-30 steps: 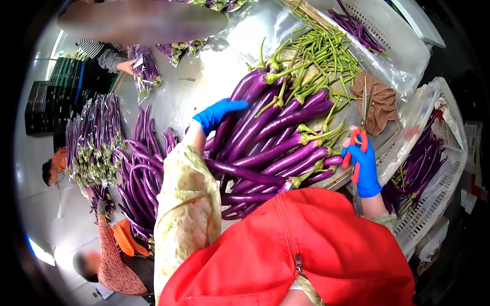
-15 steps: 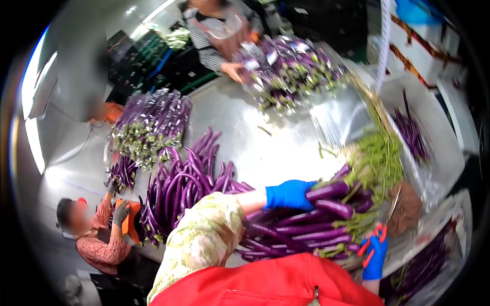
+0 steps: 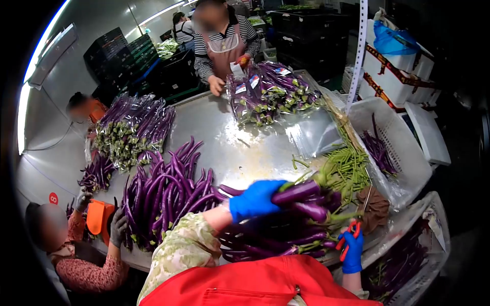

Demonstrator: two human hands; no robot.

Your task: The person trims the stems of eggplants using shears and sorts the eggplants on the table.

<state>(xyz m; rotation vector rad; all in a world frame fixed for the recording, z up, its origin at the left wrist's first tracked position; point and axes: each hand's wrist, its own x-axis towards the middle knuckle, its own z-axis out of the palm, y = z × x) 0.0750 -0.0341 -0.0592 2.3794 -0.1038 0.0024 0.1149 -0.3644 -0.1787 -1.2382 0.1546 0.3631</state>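
Observation:
My left hand (image 3: 258, 200), in a blue glove, is closed around several long purple eggplants (image 3: 300, 192), their stem ends pointing right. More eggplants (image 3: 275, 237) lie on the table beneath it, somewhat blurred. My right hand (image 3: 352, 250), also blue-gloved, is closed on red-handled scissors (image 3: 354, 227) with the blades pointing up and away from me. The scissors are beside the stem ends, near a brown cloth (image 3: 374, 208). Cut green stems (image 3: 346, 171) are heaped just beyond the held eggplants.
A loose eggplant pile (image 3: 163, 188) lies left on the metal table (image 3: 204, 120). Bagged eggplants (image 3: 135, 127) sit far left, with more bags (image 3: 275, 92) before a person in a striped top. Another person in grey gloves works at left. Crates (image 3: 403, 173) stand right.
The whole view has shifted and sharpened. My left hand now has its eggplants raised higher over the pile. The scissors stay in my right hand. The striped-top person's hand stays by the bags.

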